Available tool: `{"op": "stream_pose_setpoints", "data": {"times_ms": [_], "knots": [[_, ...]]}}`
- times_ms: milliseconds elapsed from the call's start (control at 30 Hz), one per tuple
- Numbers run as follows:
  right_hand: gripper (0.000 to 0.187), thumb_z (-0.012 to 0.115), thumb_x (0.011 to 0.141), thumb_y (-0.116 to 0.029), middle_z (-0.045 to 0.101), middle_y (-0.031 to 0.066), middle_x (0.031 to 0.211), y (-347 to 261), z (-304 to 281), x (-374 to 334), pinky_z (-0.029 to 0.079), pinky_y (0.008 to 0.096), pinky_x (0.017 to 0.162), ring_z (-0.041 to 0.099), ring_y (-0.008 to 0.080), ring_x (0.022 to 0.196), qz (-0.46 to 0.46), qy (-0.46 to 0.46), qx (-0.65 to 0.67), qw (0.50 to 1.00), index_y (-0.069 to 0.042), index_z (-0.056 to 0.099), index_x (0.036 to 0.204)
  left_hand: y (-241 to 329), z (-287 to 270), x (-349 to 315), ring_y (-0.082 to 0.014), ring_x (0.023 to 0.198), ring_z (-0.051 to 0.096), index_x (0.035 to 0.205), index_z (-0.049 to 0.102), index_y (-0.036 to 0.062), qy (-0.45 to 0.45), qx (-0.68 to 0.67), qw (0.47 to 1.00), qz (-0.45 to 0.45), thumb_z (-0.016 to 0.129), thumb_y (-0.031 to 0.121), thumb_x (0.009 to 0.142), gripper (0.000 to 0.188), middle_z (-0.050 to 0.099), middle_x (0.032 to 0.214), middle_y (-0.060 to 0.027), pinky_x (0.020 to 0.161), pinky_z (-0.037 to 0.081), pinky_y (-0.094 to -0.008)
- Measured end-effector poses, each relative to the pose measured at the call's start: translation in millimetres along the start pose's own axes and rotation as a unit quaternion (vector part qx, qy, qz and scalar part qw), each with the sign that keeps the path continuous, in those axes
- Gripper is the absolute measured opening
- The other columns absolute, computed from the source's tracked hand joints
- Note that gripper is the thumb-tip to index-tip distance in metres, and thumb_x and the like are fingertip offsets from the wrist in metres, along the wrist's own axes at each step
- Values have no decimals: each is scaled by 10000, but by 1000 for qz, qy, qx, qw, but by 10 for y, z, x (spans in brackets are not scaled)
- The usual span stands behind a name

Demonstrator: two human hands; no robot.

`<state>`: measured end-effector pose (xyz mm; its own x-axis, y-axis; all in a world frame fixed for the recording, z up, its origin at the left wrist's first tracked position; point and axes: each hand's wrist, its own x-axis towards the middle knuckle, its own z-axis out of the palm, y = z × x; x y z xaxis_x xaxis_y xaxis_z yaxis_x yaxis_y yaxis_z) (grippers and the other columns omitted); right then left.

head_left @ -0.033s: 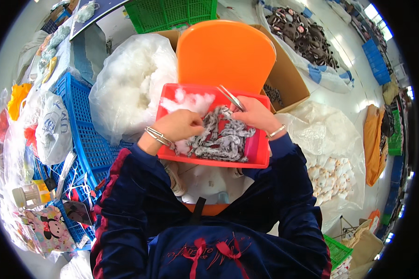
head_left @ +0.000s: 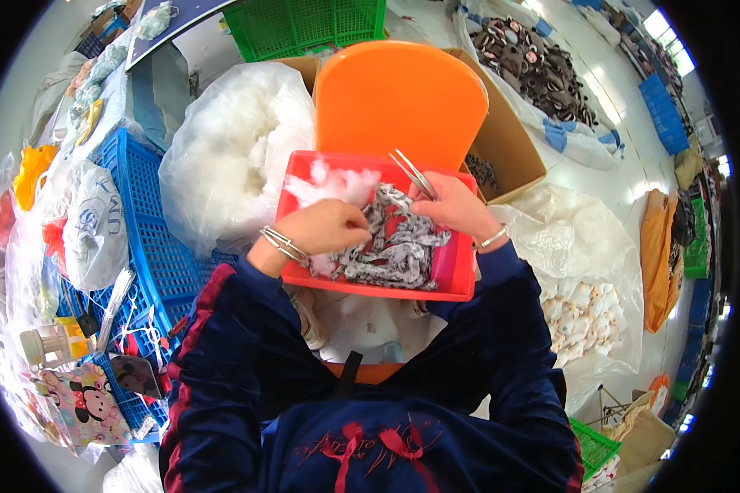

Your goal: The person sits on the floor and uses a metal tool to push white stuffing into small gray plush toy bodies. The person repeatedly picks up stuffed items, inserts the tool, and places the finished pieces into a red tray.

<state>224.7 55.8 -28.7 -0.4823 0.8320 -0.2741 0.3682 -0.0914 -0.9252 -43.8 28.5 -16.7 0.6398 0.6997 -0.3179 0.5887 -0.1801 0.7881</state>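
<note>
The work looks part way along, but I can't tell just how far. The red tray (head_left: 370,289) sits over the lap, and the gray cloth (head_left: 399,259) lies in it in a loose heap, in the middle and to the right. None of the cloth I can see is set apart in a neat pile, so most of it seems left to handle. White fluff (head_left: 337,182) lies at the far left of the tray, so that is not all used up. The right hand (head_left: 452,204) pinches silver tweezers (head_left: 415,175), with their tips a bit apart and pointing to the far left, clear of the cloth. The left hand (head_left: 333,232) is over the left of the heap, fingers curled close together; I can't tell if they pinch any cloth
</note>
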Motion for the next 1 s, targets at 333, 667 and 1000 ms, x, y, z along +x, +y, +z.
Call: {"op": "stream_pose_setpoints", "data": {"times_ms": [333, 667, 1000], "knots": [[229, 700, 853, -66, 569, -25, 784, -337, 179, -172, 364, 177, 518, 479, 21, 632, -15, -26, 164, 986, -20, 577, 1040, 218, 338, 249, -50, 466, 437, 700, 622, 52, 210, -424, 880, -40, 672, 344, 912, 365, 527, 565, 22, 441, 322, -218], [178, 663, 892, -90, 528, -43, 716, -317, 66, -219, 335, 193, 460, 423, 12, 528, 0, 14, 223, 975, -5, 591, 1030, 390, 9, 120, -50, 499, 336, 983, 669, 13, 277, -546, 790, 43, 582, 202, 979, 209, 416, 595, 46, 464, 269, -219], [110, 662, 897, -60, 527, -44, 766, -425, 343, -204, 396, 206, 598, 452, 33, 659, -221, 203, -88, 950, -8, 600, 973, 502, 265, 240, -114, 708, 640, 1036, 663, -5, 161, -546, 822, -11, 551, 300, 994, 327, 692, 846, -68, 605, 487, -213]]}}
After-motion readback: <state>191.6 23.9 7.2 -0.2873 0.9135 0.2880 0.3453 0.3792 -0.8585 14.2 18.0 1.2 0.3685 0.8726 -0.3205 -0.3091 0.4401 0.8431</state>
